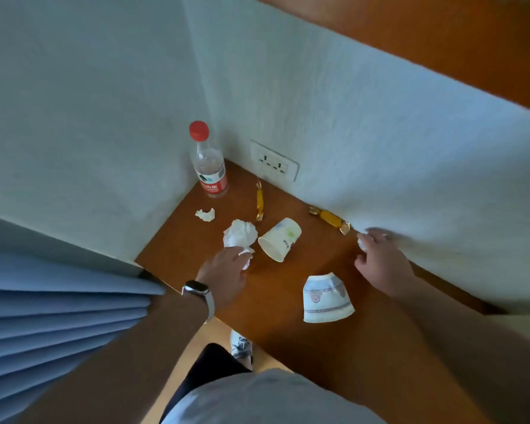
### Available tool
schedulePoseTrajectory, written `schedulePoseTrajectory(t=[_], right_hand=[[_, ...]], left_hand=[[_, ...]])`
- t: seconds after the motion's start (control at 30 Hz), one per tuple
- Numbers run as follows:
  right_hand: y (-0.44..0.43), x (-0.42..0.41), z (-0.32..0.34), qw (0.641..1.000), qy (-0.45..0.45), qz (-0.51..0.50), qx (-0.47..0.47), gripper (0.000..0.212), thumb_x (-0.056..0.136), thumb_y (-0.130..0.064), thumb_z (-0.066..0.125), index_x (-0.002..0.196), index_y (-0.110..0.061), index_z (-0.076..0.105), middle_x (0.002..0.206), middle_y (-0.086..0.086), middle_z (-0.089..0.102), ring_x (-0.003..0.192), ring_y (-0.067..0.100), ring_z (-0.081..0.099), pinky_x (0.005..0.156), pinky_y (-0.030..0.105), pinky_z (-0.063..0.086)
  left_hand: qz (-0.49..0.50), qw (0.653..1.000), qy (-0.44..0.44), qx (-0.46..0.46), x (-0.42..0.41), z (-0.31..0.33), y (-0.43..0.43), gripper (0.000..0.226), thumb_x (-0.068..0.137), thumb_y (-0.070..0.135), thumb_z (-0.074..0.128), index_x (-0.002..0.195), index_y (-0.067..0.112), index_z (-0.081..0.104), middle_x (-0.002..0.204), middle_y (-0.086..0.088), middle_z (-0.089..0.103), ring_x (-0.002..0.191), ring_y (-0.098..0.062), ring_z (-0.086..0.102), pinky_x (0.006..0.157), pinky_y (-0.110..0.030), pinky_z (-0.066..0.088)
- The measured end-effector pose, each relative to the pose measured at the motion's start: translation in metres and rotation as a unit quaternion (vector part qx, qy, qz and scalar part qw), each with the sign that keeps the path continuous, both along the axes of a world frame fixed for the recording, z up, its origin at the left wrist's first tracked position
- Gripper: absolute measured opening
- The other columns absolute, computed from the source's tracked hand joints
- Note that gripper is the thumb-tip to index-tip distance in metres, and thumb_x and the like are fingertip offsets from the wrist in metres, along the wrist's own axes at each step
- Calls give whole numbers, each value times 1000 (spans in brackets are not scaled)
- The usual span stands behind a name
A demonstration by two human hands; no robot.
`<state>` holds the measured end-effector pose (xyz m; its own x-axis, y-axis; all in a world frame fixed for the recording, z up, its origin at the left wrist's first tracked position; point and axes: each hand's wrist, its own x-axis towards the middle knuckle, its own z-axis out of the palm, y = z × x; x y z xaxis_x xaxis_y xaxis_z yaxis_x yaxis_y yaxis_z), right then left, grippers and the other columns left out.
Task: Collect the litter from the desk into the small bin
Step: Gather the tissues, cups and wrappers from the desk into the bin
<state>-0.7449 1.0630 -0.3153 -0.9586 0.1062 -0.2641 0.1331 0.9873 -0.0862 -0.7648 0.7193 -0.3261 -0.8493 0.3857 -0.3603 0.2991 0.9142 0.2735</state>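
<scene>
Fingers of left hand close on a crumpled tissue; right hand pinches a paper scrap by the wall. Both likely gathering litter off the counter. Bin unseen.

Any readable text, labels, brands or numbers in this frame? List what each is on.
No text here can be read with confidence.
Bottle: red label with white characters, too blurred to read.
Tipped paper cup: small dark print near the rim and a green mark, unreadable.
Patterned paper cup: a printed emblem and bands, no legible words.
Wall socket: no markings legible.
Watch on the left wrist: screen blank from this view.
</scene>
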Motion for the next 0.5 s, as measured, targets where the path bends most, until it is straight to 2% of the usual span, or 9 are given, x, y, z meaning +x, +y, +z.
schedulePoseTrajectory(t=[0.1, 0.23, 0.5], right_hand=[[-1, 2, -11, 999, -27, -16, -7, 44, 84, -18, 65, 125, -6, 54, 125, 16, 56, 115, 34, 53, 88, 46, 52], [-6, 10, -18, 999, -9, -37, -30, 37, 83, -8, 64, 118, -1, 59, 114, 18, 58, 106, 34, 55, 87, 46, 51], [-30, 28, -11, 995, -18, -66, -68, 26, 93, -12, 53, 116, -5, 60, 109, 11, 56, 96, 25, 56, 77, 33, 48]], left_hand=[[-13, 1000, 7, 6, -3, -4, 2, 42, 94, 25, 55, 136, 27, 48, 142, 3, 48, 130, -21, 43, 99, -38, 46], [-27, 998, 31, 38, -9, -7, 2, 33, 95, 22, 56, 128, 24, 57, 129, 2, 57, 114, -19, 54, 89, -33, 53], [-67, 995, 44, 66, -2, -11, -2, 26, 98, 20, 46, 117, 19, 63, 103, 2, 59, 94, -14, 54, 72, -27, 48]])
